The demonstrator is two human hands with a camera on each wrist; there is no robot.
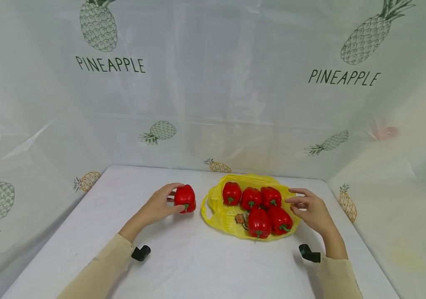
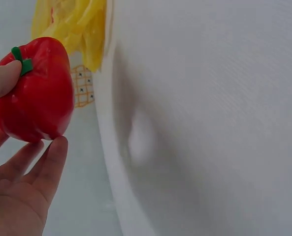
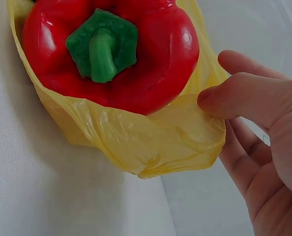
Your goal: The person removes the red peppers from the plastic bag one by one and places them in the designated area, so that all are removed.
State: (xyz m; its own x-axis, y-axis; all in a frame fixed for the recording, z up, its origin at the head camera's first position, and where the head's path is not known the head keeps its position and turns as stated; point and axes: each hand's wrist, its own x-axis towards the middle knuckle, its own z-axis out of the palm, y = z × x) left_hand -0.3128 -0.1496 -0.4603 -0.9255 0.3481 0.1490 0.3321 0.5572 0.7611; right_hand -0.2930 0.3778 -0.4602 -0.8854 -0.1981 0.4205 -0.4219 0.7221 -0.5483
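My left hand (image 1: pixel 160 204) grips a red bell pepper (image 1: pixel 185 199) to the left of a yellow plastic bag (image 1: pixel 222 218). In the left wrist view, the thumb presses beside the pepper's green stem and the fingertips support its other side. My right hand (image 1: pixel 312 209) is at the bag's right edge. The right wrist view shows its thumb on the yellow film with fingers behind, pinching the edge. Several more red bell peppers lie on the bag, the closest to that hand being a pepper (image 1: pixel 280 220) with its stem toward me.
A white-covered table (image 1: pixel 213 270) lies beneath everything. Behind it hangs a pale sheet (image 1: pixel 213 91) printed with pineapples, which also runs along both sides. Dark camera mounts (image 1: pixel 140 253) stick out near each sleeve.
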